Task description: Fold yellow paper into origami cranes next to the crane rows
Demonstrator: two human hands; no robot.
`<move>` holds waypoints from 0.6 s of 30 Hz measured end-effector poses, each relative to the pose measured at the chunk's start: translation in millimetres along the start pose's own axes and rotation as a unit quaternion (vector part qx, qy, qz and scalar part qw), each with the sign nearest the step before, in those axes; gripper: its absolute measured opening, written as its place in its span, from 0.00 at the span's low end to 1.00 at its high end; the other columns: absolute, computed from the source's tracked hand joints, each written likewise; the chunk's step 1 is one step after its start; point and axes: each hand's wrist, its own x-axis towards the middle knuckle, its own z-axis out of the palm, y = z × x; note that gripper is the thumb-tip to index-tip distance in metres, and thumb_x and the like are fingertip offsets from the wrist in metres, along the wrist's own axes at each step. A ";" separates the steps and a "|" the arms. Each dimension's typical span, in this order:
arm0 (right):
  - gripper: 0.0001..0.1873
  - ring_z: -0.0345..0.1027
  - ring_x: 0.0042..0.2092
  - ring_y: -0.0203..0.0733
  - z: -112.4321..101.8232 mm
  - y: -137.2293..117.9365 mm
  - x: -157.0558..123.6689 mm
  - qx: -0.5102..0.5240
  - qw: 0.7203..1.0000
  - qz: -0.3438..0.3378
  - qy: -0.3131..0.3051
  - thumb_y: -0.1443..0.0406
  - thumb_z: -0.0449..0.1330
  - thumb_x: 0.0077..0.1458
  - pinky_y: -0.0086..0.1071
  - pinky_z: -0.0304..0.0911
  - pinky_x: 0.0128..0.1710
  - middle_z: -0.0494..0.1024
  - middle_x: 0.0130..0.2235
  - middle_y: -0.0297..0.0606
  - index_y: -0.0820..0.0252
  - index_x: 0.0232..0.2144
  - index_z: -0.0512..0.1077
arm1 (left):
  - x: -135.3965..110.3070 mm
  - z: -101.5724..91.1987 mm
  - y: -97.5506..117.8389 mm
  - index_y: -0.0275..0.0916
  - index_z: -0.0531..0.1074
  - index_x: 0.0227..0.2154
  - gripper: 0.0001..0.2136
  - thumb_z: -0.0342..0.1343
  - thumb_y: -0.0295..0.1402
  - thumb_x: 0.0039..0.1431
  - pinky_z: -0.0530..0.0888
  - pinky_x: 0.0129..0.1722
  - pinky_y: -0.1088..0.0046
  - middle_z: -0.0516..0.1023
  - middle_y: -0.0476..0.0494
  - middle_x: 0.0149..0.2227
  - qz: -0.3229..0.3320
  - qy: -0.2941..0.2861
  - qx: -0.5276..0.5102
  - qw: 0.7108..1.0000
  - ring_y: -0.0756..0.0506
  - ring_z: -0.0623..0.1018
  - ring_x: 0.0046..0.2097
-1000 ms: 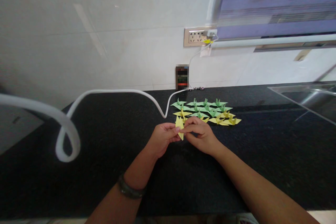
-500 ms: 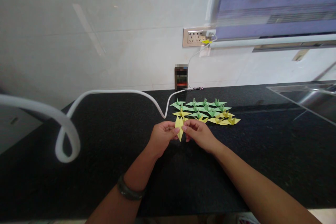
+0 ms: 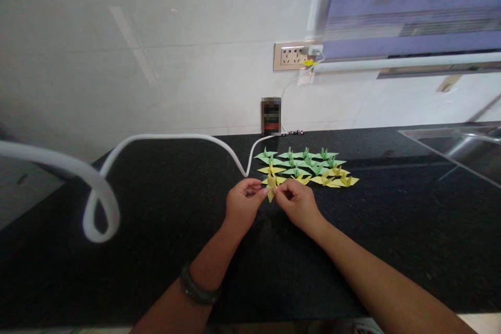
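A small yellow folded paper piece point(image 3: 271, 188) is pinched between my left hand point(image 3: 242, 203) and my right hand point(image 3: 296, 201), just above the black countertop point(image 3: 156, 250). Both hands grip it by the fingertips, left and right of its middle. Right behind my hands lie several finished paper cranes: a green group point(image 3: 301, 158) at the back and yellow ones point(image 3: 332, 177) in front. A dark band sits on my left wrist.
A thick white cable point(image 3: 97, 188) loops across the counter's left side toward a phone point(image 3: 271, 116) leaning on the white wall. A wall socket point(image 3: 293, 55) with a plugged charger is above it. A metal sink point(image 3: 462, 146) lies at the right.
The yellow paper has become narrower and more compact between my fingers. Both hands have moved slightly away from me, closer to the row of cranes.
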 end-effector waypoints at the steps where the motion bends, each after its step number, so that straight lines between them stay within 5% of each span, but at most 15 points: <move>1: 0.07 0.58 0.24 0.33 0.0 0.0 -0.1 -0.023 0.999 -0.021 0.013 0.65 0.54 0.47 0.27 0.54 0.24 0.66 0.21 0.33 0.60 0.20 0.66 | -1.1 0.8 -0.2 0.33 0.72 0.32 0.15 0.59 0.35 0.39 0.70 0.32 0.74 0.76 0.42 0.29 -0.003 -0.015 0.010 1.000 0.48 0.74 0.31; 6: 0.03 0.60 0.27 0.35 -1.4 -3.6 -0.8 -0.038 0.996 -0.084 -0.005 0.67 0.53 0.47 0.29 0.57 0.27 0.67 0.25 0.35 0.59 0.25 0.67 | -6.1 5.6 3.1 0.33 0.72 0.35 0.15 0.56 0.35 0.44 0.69 0.40 0.69 0.75 0.40 0.37 -0.023 -0.128 -0.082 0.988 0.45 0.74 0.38; 13: 0.08 0.64 0.33 0.37 0.8 -10.0 -4.4 0.092 0.993 -0.040 -0.056 0.67 0.52 0.49 0.30 0.61 0.31 0.71 0.32 0.37 0.58 0.33 0.68 | 0.2 1.3 2.9 0.32 0.72 0.33 0.14 0.57 0.34 0.42 0.70 0.35 0.71 0.76 0.40 0.32 -0.053 -0.094 -0.103 0.989 0.48 0.74 0.33; 18: 0.10 0.62 0.25 0.34 5.9 -3.0 -2.1 0.159 0.985 0.067 -0.003 0.63 0.55 0.47 0.28 0.60 0.24 0.68 0.25 0.33 0.60 0.35 0.65 | 1.8 -1.9 -3.2 0.33 0.73 0.33 0.13 0.54 0.36 0.46 0.69 0.31 0.73 0.75 0.44 0.27 -0.019 -0.104 -0.036 0.994 0.48 0.73 0.30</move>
